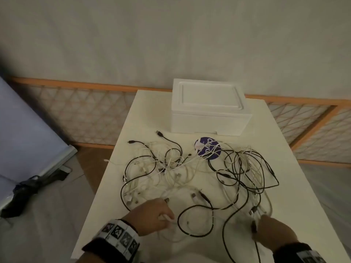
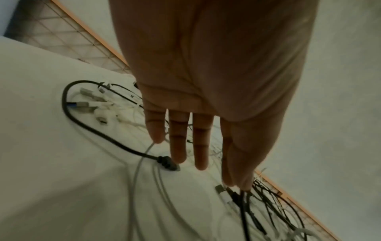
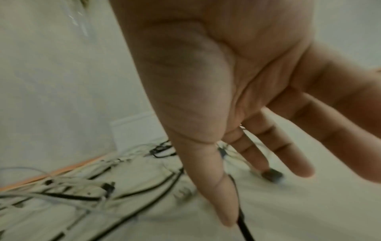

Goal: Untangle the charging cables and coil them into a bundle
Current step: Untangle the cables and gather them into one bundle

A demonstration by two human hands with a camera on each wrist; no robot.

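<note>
Tangle of black and white charging cables (image 1: 199,177) on tabletop (image 1: 281,149), left hand (image 1: 150,215) grip pinching white cable (image 1: 167,218), right hand (image 1: 273,234) grip pinching black cable (image 1: 253,227).

The right hand (image 1: 273,232) is blurred in the head view, and whether it grips the black cable (image 1: 254,227) beside it is unclear. The left hand (image 1: 150,215) hides part of a white cable (image 1: 167,218). The tangle's (image 1: 190,173) crossings are too fine to trace.
</note>
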